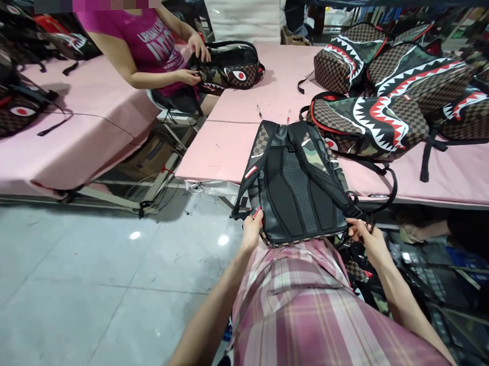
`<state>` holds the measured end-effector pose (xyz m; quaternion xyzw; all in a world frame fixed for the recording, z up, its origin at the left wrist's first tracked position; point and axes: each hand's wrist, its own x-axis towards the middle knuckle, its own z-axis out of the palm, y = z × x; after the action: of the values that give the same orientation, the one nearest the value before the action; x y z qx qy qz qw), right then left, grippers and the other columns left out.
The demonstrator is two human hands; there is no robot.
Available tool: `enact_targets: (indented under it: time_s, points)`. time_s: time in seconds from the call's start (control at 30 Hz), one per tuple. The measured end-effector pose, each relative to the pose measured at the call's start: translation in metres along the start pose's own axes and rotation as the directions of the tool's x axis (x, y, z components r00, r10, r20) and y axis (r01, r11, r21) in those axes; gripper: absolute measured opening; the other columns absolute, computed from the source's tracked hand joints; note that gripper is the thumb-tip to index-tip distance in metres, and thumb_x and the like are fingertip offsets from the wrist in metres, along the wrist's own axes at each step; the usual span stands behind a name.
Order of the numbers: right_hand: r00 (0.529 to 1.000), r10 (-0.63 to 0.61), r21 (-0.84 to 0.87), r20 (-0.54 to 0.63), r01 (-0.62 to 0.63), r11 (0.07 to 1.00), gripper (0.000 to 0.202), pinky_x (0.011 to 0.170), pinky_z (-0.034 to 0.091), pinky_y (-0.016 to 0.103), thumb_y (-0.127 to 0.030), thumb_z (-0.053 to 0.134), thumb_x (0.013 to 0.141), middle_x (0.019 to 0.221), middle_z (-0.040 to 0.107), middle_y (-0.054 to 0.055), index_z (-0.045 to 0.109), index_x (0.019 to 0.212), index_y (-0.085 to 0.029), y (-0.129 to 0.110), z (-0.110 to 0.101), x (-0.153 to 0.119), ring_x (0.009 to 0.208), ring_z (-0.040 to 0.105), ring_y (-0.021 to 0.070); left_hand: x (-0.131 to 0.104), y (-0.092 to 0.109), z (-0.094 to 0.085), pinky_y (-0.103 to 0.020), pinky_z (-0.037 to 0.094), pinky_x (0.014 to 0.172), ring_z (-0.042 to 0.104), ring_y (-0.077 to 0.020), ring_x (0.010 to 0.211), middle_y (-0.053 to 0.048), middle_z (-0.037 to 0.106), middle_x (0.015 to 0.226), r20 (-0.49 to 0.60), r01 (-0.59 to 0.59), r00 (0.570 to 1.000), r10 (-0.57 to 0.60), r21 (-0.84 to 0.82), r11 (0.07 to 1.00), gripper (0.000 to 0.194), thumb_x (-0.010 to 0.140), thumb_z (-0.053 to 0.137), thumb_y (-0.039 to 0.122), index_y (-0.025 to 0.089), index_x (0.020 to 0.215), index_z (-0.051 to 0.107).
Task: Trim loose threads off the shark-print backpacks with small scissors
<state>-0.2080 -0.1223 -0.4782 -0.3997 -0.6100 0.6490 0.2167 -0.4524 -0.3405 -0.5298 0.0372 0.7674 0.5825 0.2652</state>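
A backpack (297, 185) with a black padded back panel lies with that panel facing up. Its far part rests on the pink table and its near end hangs over the edge against my plaid apron (300, 311). My left hand (253, 229) grips the backpack's lower left side, where a bit of red shows by the fingers. At the lower right corner, beside a strap buckle, my right hand (364, 231) is closed on the backpack's edge or strap; which of the two I cannot tell. The front of the bag is hidden underneath.
Several checkered shark-mouth backpacks (380, 121) lie at the right on the pink table (234, 145). Across it, a seated person in a magenta shirt (147, 46) handles another bag (230, 66). Two pens (259, 112) lie mid-table. More bags (361, 269) are below my right arm.
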Motion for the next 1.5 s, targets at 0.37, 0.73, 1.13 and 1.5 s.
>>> enact_targets:
  time_s: [0.37, 0.73, 1.13, 1.5]
  points:
    - [0.943, -0.132, 0.217, -0.305, 0.203, 0.955, 0.031, 0.043, 0.029, 0.022, -0.047, 0.062, 0.072, 0.054, 0.050, -0.003, 0.065, 0.073, -0.016, -0.013, -0.001, 0.021, 0.045, 0.039, 0.0064, -0.002, 0.029, -0.003, -0.027, 0.048, 0.053, 0.060, -0.0160, 0.050, 0.001, 0.059, 0.050, -0.007, 0.136, 0.989, -0.148, -0.361, 0.922, 0.036, 0.055, 0.069, 0.043, 0.013, 0.071, 0.057]
    - [0.876, -0.473, -0.601, 0.092, 0.428, 0.675, 0.025, 0.065, 0.043, 0.030, -0.026, 0.043, 0.086, 0.082, 0.065, 0.007, 0.062, 0.101, -0.018, 0.003, 0.084, -0.055, 0.073, 0.060, 0.0183, -0.025, 0.057, 0.028, -0.023, 0.045, 0.045, 0.052, -0.0108, 0.040, 0.004, 0.056, 0.046, -0.002, 0.241, 0.966, -0.259, -0.356, 0.903, 0.016, 0.063, 0.062, 0.028, 0.014, 0.064, 0.054]
    - [0.776, -0.493, -0.710, 0.394, 0.597, 0.372, 0.015, 0.053, 0.030, 0.025, -0.029, 0.053, 0.084, 0.062, 0.061, -0.003, 0.060, 0.072, -0.023, -0.010, 0.133, -0.058, 0.058, 0.056, 0.0112, -0.038, 0.081, 0.030, -0.019, 0.036, 0.039, 0.039, -0.0072, 0.040, 0.006, 0.043, 0.041, -0.041, 0.275, 0.955, -0.293, -0.244, 0.930, 0.024, 0.059, 0.064, 0.027, 0.018, 0.050, 0.044]
    - [0.761, -0.618, -0.675, 0.198, 0.563, 0.477, 0.021, 0.055, 0.034, 0.026, -0.019, 0.045, 0.081, 0.061, 0.061, -0.001, 0.065, 0.075, -0.022, -0.010, 0.098, -0.047, 0.056, 0.054, 0.0124, -0.020, 0.065, 0.013, -0.019, 0.026, 0.031, 0.033, -0.0066, 0.030, 0.005, 0.039, 0.032, -0.107, 0.119, 0.986, -0.127, -0.083, 0.989, 0.034, 0.054, 0.066, 0.030, 0.018, 0.040, 0.038]
